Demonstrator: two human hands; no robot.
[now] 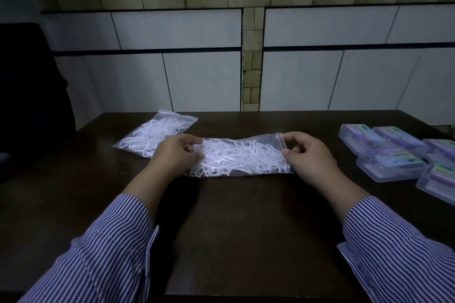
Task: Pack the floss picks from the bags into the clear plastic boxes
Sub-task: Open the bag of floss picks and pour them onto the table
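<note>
The bag (pixel 242 156) lies on the table (pixel 246 229), left of the boxes (pixel 391 155). The left hand (pixel 176 152) grips its closed end; the right hand (pixel 307 155) pinches the zip edge. Opening likely goes best by parting that seal gradually, bag level, so the picks (pixel 236 157) stay inside.

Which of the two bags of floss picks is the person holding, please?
The nearer bag, lying crosswise mid-table: the left hand grips one end, the right hand pinches its zip end. The far-left bag lies untouched.
</note>
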